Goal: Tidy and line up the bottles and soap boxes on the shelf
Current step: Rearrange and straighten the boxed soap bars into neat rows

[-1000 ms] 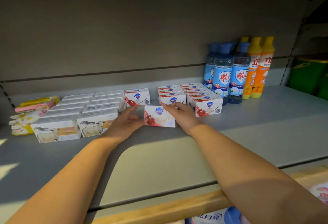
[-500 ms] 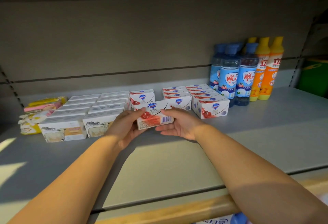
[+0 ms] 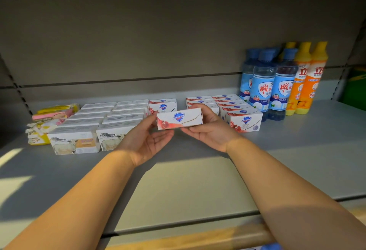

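Note:
A white Safeguard soap box (image 3: pixel 179 118) with red fruit print is held above the grey shelf (image 3: pixel 297 150), front face toward me. My left hand (image 3: pixel 147 139) grips its left end and my right hand (image 3: pixel 210 129) grips its right end and underside. Behind it one matching box (image 3: pixel 163 105) stands alone. To the right stand two rows of the same red-and-white boxes (image 3: pixel 233 109). To the left lie two rows of white and beige soap boxes (image 3: pixel 95 127). Blue bottles (image 3: pixel 271 83) and orange bottles (image 3: pixel 309 77) stand at the back right.
Yellow and pink soap packs (image 3: pixel 47 121) lie loosely at the far left. The shelf's back wall (image 3: pixel 158 42) rises behind the goods. A wooden front rail (image 3: pixel 198 238) runs below the shelf edge. Green items (image 3: pixel 356 87) sit beyond the right upright.
Both hands lifted the Safeguard box off the shelf, turned it from its barcode side to its front face, and raised it slightly toward the gap between the box rows.

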Available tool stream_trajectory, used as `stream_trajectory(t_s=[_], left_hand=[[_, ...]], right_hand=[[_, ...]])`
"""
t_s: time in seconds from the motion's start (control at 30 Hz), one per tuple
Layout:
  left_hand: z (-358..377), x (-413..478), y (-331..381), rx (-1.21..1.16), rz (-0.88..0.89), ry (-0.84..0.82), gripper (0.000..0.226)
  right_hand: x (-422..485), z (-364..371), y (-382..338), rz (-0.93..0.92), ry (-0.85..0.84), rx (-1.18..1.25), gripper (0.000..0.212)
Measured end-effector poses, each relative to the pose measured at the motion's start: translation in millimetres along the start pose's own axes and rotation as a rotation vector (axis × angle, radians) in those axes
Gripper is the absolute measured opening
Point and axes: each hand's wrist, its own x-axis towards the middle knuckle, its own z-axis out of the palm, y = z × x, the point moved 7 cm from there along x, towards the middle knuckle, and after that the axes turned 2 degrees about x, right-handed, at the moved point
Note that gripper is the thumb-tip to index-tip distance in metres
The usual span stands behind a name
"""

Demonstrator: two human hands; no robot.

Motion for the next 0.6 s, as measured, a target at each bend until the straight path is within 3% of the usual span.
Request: stream_trajectory(t_s=[0.13,0.23,0.4,0.5,0.6], left_hand=[[0.9,-2.2,1.9,-0.044,0.027,-0.029,0.033],[2.7,-2.5,-0.7,0.025,0.047,-0.03,0.025],[4.1,-2.7,11.0,0.192,0.209,-0.006,0.032],[8.3,-5.1,12.7,0.22,0.22,-0.058,0.032],[8.2,-5.5,9.9,0.129,0.149,-0.056,0.029]], right_hand=[[-3.8,6.6,-0.8,0.062,-0.073,0.11,0.052],[-0.1,-2.4,7.6,0.157,0.063,0.05,0.052],[-6.6,-11.8,18.5,0.374,0.161,-0.087,0.024],[-4.2,-13.7,11.3,0.27,0.144,-0.097,0.017],[-1.0,-7.6,7.2,0.152,0.084,-0.058,0.037]])
